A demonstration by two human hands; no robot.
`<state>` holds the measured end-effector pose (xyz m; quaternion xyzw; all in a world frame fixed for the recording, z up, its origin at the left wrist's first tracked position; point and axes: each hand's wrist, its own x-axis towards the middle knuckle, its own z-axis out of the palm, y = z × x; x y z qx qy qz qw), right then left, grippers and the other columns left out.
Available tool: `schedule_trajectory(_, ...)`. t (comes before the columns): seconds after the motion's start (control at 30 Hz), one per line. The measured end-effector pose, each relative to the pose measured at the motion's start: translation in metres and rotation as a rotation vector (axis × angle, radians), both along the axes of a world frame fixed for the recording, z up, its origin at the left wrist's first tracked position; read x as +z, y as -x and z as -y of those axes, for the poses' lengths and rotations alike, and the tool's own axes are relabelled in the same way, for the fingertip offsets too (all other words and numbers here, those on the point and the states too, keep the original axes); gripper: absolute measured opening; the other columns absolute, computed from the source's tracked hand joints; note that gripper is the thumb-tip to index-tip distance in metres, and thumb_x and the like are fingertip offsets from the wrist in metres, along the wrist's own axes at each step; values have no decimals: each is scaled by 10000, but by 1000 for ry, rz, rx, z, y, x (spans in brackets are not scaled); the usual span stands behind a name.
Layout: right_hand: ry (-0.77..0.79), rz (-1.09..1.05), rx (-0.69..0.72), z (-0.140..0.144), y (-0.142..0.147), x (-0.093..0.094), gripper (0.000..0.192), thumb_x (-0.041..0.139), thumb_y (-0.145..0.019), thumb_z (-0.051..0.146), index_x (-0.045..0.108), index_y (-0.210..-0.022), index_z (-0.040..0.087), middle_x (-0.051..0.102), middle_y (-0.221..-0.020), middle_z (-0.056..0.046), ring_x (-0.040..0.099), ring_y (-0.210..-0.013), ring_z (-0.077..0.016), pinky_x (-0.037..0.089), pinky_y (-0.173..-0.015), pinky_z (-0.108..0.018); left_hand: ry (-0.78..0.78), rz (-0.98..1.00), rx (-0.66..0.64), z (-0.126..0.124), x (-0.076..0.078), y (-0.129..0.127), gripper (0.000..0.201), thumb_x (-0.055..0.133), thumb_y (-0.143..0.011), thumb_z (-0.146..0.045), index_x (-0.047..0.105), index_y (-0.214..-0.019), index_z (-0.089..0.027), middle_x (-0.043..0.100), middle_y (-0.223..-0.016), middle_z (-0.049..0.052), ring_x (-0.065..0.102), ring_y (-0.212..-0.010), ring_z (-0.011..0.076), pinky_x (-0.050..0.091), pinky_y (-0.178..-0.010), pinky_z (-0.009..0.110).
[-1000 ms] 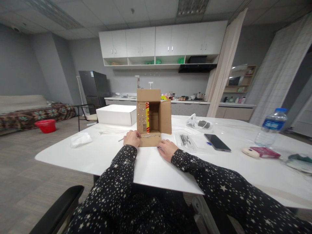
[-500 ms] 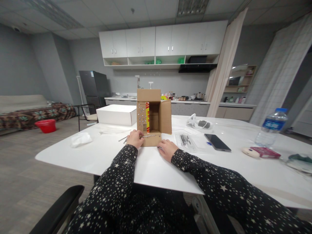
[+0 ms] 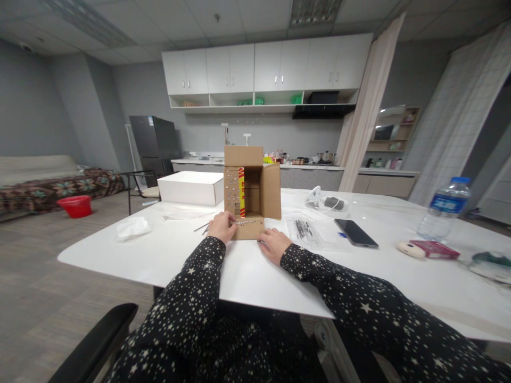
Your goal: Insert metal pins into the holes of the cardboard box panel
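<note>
A small cardboard box stands upright in front of me with its flaps spread and its hollow side facing me. Rows of small shiny studs dot its left flap and the front flap lying on the table. A red and yellow strip runs down beside the opening. My left hand is closed at the left edge of the front flap, its fingertips by the stud row. At that flap's right corner, the bent fingers of my right hand grip the edge.
On the white table, a white box stands behind left, near crumpled tissue. Thin metal rods lie by my left hand. To the right are a clear case of small dark tools, a phone and a water bottle.
</note>
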<state>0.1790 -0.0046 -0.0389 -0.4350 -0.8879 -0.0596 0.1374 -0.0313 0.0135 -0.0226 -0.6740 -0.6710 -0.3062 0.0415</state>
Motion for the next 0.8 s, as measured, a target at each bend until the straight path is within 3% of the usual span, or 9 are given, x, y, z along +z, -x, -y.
schedule_trajectory(0.23,-5,-2,1,1,-1,0,262,425,-903,253,634,-1051,199,600,-1061,-87,510,-966,-214,382,-804,-326,-119,141,-71,0,3,1,100,534,-749,-258,542,-838,-211,644,-822,14,593,-804,182,428,-764,314)
schedule_trajectory(0.53,-14,-9,8,-1,-1,-1,251,437,-892,248,639,-1032,198,608,-1037,-78,516,-962,-212,385,-803,-320,-342,323,-167,8,10,-4,50,521,-716,-240,501,-749,-207,542,-645,-33,513,-607,121,404,-609,240)
schedule_trajectory(0.8,-11,7,-5,2,0,1,249,432,-901,259,631,-1037,195,601,-1056,-87,514,-964,-213,388,-799,-321,-228,290,-382,9,8,-10,72,535,-684,-235,507,-740,-198,547,-636,-39,495,-583,107,412,-579,226)
